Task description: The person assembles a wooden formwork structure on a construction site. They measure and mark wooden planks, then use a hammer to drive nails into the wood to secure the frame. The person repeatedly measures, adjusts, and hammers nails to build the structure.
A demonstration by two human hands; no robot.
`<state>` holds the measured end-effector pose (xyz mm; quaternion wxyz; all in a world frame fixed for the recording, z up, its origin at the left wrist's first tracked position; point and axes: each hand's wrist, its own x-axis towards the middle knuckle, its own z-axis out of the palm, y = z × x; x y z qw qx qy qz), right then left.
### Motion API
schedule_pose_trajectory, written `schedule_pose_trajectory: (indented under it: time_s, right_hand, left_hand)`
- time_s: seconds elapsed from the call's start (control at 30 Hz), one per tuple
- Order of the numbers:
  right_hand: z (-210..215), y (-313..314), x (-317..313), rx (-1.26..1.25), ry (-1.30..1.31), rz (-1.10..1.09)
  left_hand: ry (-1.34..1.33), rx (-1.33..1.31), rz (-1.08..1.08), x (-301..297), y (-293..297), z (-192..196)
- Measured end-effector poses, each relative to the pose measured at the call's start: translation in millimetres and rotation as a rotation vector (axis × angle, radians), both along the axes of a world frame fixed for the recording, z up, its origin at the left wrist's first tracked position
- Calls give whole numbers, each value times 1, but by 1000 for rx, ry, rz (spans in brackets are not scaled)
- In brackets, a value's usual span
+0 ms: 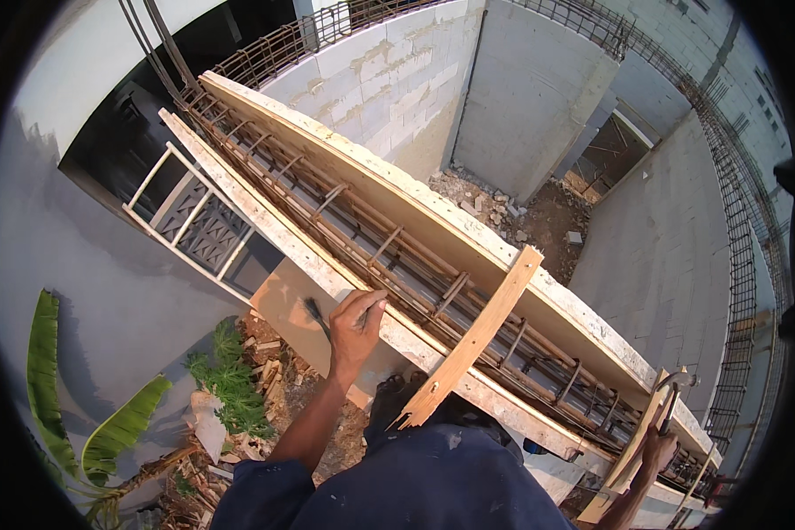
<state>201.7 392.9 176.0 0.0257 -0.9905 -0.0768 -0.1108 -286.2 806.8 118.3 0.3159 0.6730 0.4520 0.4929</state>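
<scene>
My left hand (356,329) is closed over the near formwork board (309,262), its fingertips at the board's inner edge. A bundle of dark thin wires (316,316) sticks out from its left side; what lies inside the fingers is hidden. Far to the right, my right hand (657,452) is wrapped round a hammer (677,385), its metal head raised above the far formwork board (397,181). Between both boards runs a rusty rebar cage (389,246). One wooden cross strip (479,340) spans the boards between my hands, and another wooden strip (638,435) lies beside my right hand.
Beyond the formwork, block walls (389,79) enclose a deep drop with rubble (495,199) at its bottom. A pale ladder-like frame (185,221) stands left. Below lie broken wood and debris (278,375), with banana leaves (119,428). More rebar cages (733,256) top the walls.
</scene>
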Motion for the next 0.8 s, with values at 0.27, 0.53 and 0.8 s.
schedule_pose_trajectory:
  time_s: [0.27, 0.53, 0.8]
  right_hand:
    - [72, 185, -96, 842, 650, 537]
    - [53, 436, -290, 1057, 1080, 1003]
    - [53, 464, -343, 863, 1366, 1038]
  left_hand:
    - [-177, -229, -632, 74, -48, 59]
    - [350, -176, -335, 52, 0, 98]
    - [584, -52, 163, -102, 137, 53]
